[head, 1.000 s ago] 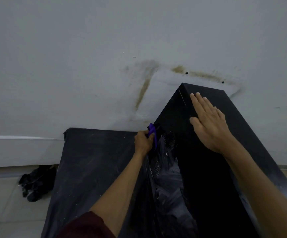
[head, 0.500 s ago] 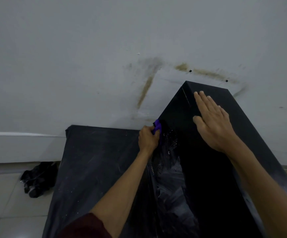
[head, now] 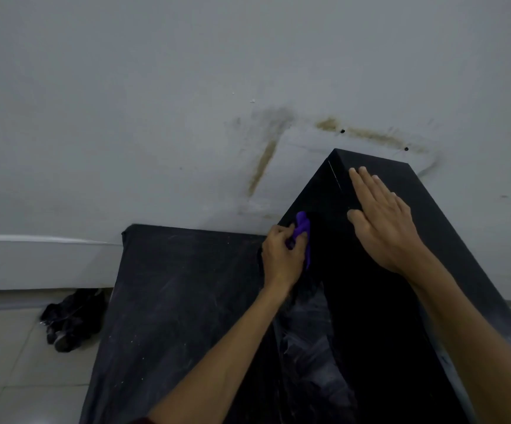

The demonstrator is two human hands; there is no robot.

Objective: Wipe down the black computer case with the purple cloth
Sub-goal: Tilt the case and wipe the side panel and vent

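The black computer case [head: 450, 249] stands tall at the right, its far end against the white wall. My right hand [head: 381, 221] lies flat on its top face, fingers straight and pointing toward the wall. My left hand [head: 281, 260] grips the bunched purple cloth [head: 302, 229] and presses it against the case's left side panel, near the far upper edge. Below the cloth the side panel shows streaky wipe marks. Most of the cloth is hidden inside my fist.
A low black surface [head: 171, 301], dusty and scratched, lies left of the case against the wall. A dark crumpled bundle [head: 70, 319] sits on the tiled floor at the lower left. The wall [head: 248, 87] bears brown stains above the case.
My left hand with the cloth has slid a little farther up along the side panel toward the wall. My right hand has stayed flat on the top.
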